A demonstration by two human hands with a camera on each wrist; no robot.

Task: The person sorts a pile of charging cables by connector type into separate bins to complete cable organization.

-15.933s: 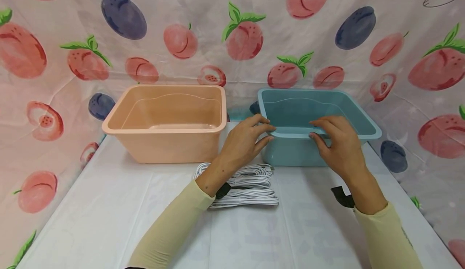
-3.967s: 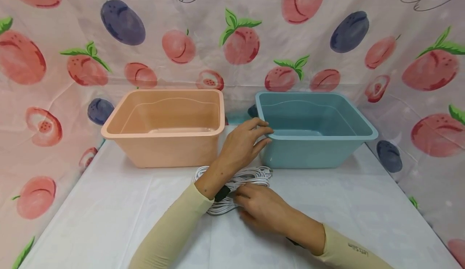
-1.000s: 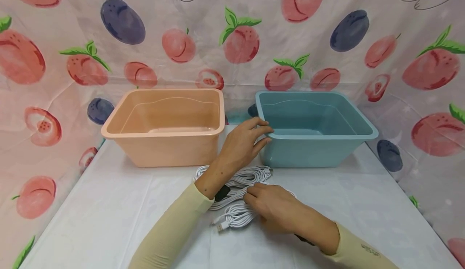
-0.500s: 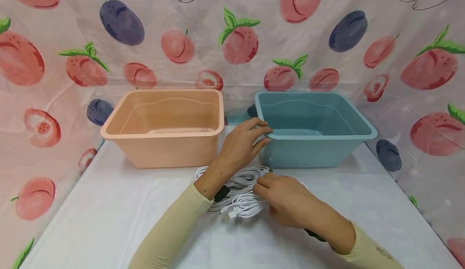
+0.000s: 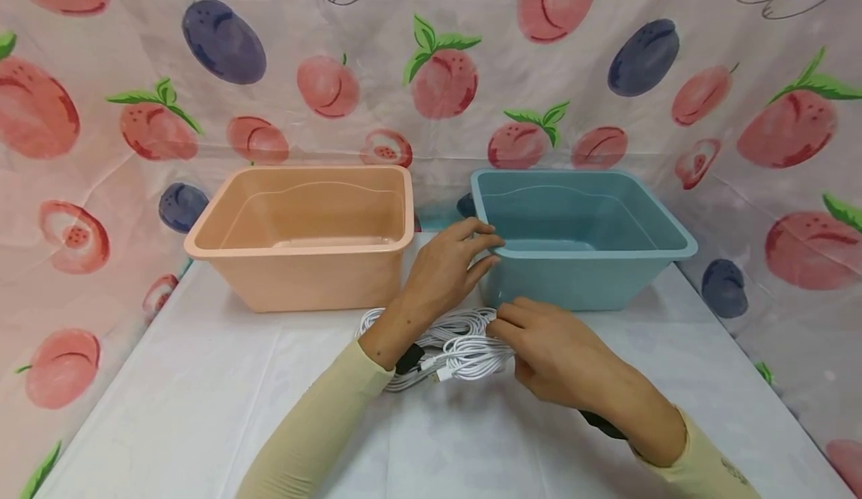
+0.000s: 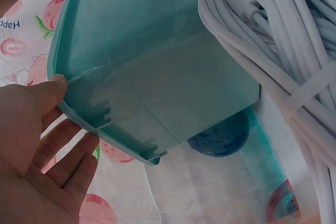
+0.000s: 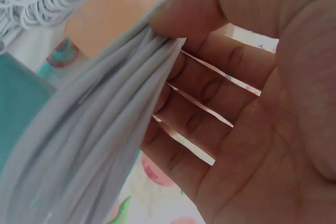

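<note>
My right hand (image 5: 548,349) pinches one end of a coiled white USB cable (image 5: 478,357) in front of the teal bin (image 5: 586,278). Its plugs stick out to the left, over other white cable bundles (image 5: 465,323) lying on the table and partly hidden by my left forearm. In the right wrist view, the strands of the held cable (image 7: 89,140) run between thumb and fingers. My left hand (image 5: 444,263) holds the teal bin at its near left rim corner, thumb and fingers on either side in the left wrist view. White cable loops (image 6: 273,51) cross that view's right side.
A peach bin (image 5: 316,282) stands left of the teal one, a narrow gap between them. Both stand on a white-covered table (image 5: 168,379). Behind and beside them hangs a fruit-print cloth (image 5: 444,132).
Earlier both hands were at the teal bin's rim; then my right hand went down to the pile. It has since drawn one cable bundle out and moved it up and right. Left hand still.
</note>
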